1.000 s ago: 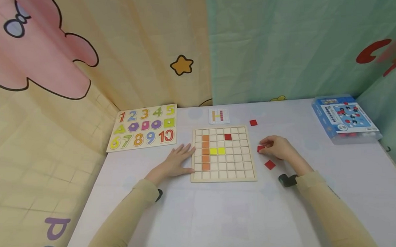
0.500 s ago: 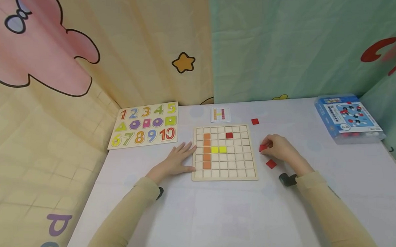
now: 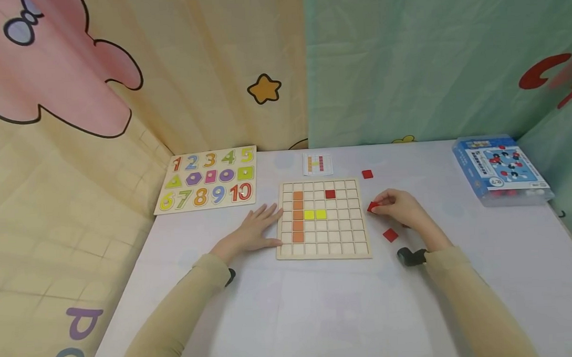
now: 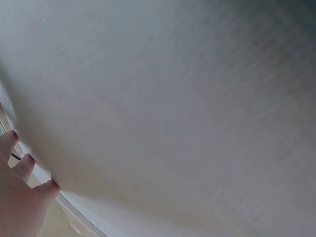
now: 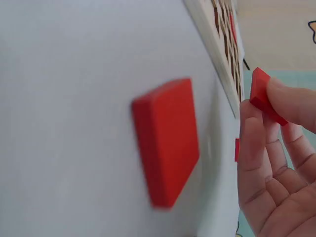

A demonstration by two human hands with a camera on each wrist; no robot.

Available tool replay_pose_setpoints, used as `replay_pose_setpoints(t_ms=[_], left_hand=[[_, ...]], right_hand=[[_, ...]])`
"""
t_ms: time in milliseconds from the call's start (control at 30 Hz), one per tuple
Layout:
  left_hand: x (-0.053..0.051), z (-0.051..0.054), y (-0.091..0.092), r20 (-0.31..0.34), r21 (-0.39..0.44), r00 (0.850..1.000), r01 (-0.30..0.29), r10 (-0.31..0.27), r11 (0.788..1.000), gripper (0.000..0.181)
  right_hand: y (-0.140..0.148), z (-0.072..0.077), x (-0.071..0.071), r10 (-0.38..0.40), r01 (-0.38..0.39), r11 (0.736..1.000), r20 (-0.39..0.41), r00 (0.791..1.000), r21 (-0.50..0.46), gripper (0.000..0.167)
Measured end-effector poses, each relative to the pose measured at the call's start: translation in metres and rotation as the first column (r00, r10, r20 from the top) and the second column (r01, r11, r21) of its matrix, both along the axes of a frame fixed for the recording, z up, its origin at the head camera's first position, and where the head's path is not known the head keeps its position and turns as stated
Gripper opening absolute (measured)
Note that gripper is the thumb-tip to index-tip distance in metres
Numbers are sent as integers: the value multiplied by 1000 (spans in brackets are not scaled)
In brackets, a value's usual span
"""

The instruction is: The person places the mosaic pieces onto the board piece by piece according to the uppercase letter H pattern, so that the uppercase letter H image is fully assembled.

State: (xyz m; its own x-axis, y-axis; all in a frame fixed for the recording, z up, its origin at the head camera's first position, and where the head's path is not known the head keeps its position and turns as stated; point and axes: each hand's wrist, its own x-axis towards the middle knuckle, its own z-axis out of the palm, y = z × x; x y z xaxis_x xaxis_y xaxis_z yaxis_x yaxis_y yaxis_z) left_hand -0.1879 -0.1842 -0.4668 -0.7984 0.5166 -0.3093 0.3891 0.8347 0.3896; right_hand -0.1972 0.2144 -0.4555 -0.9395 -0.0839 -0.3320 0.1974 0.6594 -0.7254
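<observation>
Right hand (image 3: 400, 207): thumb and fingers close together, pinching one red tile (image 3: 373, 207), which is tilted and raised just beside the right edge of the wooden grid board (image 3: 324, 254). Left hand (image 3: 251, 233): fingers spread, holding nothing, fingertips touching the board's left edge. Loose on the table (image 3: 291, 315), two further red tiles show plainly, a near tile (image 3: 390, 235) below the right hand and a far tile (image 3: 367, 174) beyond it; a dark edge under that hand is too hidden to identify. Board, seven by seven cells: five orange tiles (image 3: 298, 215) in the second column, two yellow tiles (image 3: 314, 215), one seated red tile (image 3: 330, 194). Beyond the board, one pattern card (image 3: 317, 165). Far left, one puzzle board (image 3: 206, 184) with ten numerals and five shapes. Far right, one blue box (image 3: 502, 170), red and white pieces visible through its clear side.
</observation>
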Motion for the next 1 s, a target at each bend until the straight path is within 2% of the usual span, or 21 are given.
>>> replay_pose_setpoints(t_ms=[167, 333, 467, 633, 1000], left_hand=[[-1, 1, -1, 8, -8, 1000, -2, 2, 1000, 90], [0, 3, -1, 12, 7, 1000, -6, 6, 1000, 90], [1, 5, 0, 20, 7, 1000, -5, 5, 1000, 89], [2, 4, -1, 28, 4, 1000, -14, 14, 1000, 89], [1, 2, -1, 21, 9, 1000, -8, 8, 1000, 90]], right_hand=[[-18, 6, -8, -52, 50, 993, -15, 999, -104, 35], [-44, 13, -17, -75, 67, 985, -43, 996, -158, 33], [-63, 11, -22, -76, 70, 992, -55, 996, -108, 29], [-81, 6, -28, -28, 26, 999, -59, 998, -36, 24], [-97, 2, -33, 23, -20, 999, -63, 998, 47, 18]])
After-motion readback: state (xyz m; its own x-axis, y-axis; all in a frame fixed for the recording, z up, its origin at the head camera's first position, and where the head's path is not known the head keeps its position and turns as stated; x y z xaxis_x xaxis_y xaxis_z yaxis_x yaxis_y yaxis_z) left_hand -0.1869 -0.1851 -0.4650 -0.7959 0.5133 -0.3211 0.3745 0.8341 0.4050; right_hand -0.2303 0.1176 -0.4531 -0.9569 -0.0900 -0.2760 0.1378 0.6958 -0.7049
